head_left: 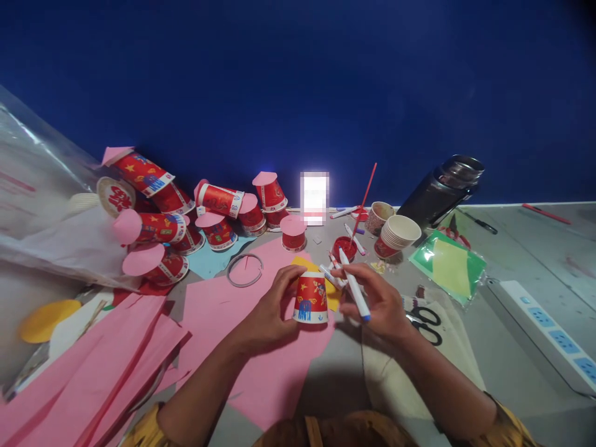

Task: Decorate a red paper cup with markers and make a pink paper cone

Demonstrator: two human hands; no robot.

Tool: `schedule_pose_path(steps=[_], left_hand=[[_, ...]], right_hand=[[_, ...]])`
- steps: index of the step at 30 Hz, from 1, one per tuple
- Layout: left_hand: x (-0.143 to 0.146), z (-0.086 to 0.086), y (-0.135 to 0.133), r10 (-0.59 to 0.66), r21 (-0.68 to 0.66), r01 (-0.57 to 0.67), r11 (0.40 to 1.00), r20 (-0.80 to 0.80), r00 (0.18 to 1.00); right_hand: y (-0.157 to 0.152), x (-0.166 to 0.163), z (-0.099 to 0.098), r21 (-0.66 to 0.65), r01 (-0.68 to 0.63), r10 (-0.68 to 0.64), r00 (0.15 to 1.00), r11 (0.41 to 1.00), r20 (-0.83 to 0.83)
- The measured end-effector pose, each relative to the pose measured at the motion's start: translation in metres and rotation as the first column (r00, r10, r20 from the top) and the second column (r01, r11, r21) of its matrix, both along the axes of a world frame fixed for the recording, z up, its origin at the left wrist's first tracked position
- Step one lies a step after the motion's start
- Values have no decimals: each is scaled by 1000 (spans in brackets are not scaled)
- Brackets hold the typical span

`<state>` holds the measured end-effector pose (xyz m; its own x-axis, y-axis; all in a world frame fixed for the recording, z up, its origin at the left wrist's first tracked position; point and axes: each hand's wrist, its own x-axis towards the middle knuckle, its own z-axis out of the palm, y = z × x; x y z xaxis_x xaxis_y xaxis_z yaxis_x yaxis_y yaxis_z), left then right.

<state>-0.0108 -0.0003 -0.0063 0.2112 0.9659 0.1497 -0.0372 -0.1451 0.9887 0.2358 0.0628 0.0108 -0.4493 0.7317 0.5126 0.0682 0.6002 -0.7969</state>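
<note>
I am steadying an upturned red paper cup (311, 299) on the pink paper (279, 372) with my left hand (270, 313) curled around it, while my right hand (379, 304) is closed on a white marker (354, 284). Decorating seems underway; next, I judge, the tip must meet the cup's side.

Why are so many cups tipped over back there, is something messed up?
Yes, a bit. The red cups with pink lids lie toppled in a heap by the blue wall, and markers are scattered. The left hand holds one cup upside down; the right hand holds a marker.
</note>
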Motion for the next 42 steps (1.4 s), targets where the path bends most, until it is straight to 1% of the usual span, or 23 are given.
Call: schedule_pose_path(steps=[3, 6, 9, 12, 15, 19, 21, 30, 37, 42], left_hand=[[3, -7, 0, 29, -4, -29, 1000, -17, 999], [4, -12, 0, 42, 6, -42, 999, -41, 998], [4, -13, 0, 42, 31, -41, 999, -49, 998], [4, -12, 0, 43, 72, -35, 997, -112, 993], [3, -10, 0, 43, 107, -24, 994, -177, 983], [2, -7, -1, 69, 145, -29, 989, -275, 959], [2, -6, -1, 81, 155, -36, 987, -299, 951], [2, -7, -1, 83, 163, -33, 986, -309, 947], [2, -7, -1, 77, 176, -25, 984, -296, 952], [3, -5, -1, 81, 186, -24, 982, -303, 950]], right_hand=[[-3, -1, 3, 82, 108, -103, 993, 991, -56], [-5, -4, 7, 155, 157, -148, 986, 975, -72], [-7, -8, 12, 198, 195, -190, 981, 961, -46], [-9, -12, 15, 231, 221, -228, 974, 948, 4], [-10, -16, 17, 266, 193, -210, 977, 945, 37], [-7, -20, 16, 328, 150, -169, 985, 933, 31], [-6, -22, 15, 352, 141, -163, 986, 925, 36], [-5, -23, 15, 363, 127, -155, 987, 923, 49], [-6, -24, 12, 370, 156, -189, 981, 916, 53], [-5, -24, 12, 371, 139, -166, 985, 918, 44]])
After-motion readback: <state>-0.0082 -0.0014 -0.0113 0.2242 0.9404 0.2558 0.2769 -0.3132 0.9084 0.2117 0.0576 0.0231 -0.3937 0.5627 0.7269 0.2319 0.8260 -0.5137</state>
